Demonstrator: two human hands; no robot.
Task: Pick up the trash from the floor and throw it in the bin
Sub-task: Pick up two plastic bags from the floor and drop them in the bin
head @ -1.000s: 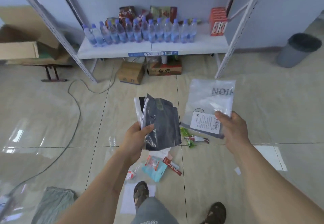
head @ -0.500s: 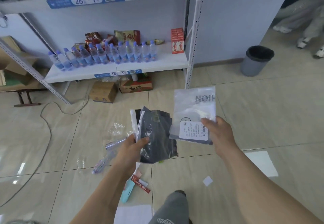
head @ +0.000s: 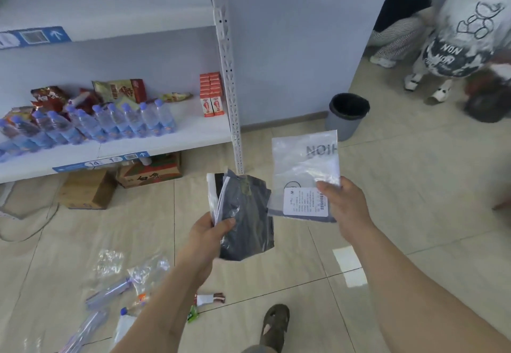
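your left hand point(head: 210, 232) pinches a stack of dark bags point(head: 246, 220), thumb on top. your right hand point(head: 347, 203) pinches the lower edge of a clear bag point(head: 307, 170) with a white label. both loads are held off the floor, side by side. since a second ago the view has swung right: the bin point(head: 347, 116), earlier at the far edge, now stands ahead by the wall, well apart from your hands. judgement: pickup is done for these items; the carry to the bin is under way. bottles point(head: 110, 294) and wrappers point(head: 208, 298) remain on the floor point(head: 414, 186) behind for later.
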